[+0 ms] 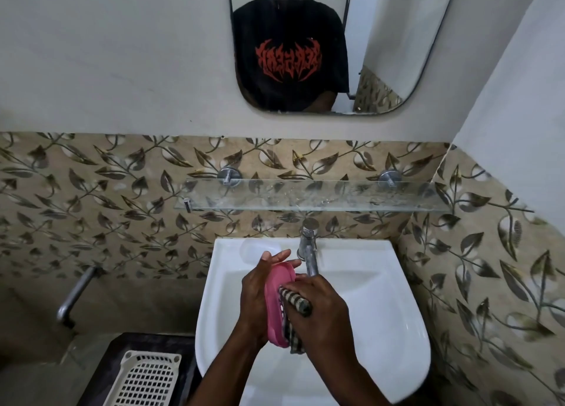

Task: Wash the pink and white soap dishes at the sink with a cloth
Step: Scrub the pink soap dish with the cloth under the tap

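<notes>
Over the white sink, my left hand holds the pink soap dish on edge, fingers behind it. My right hand presses a striped, checked cloth against the dish's inner face; part of the cloth hangs down below the dish. A white soap dish rests on the sink's back left ledge, just beyond my left fingertips.
A chrome tap stands at the back of the sink, its spout just above my hands. A glass shelf runs along the tiled wall above. A cream perforated basket lies on a dark surface at lower left. A metal pipe juts from the left wall.
</notes>
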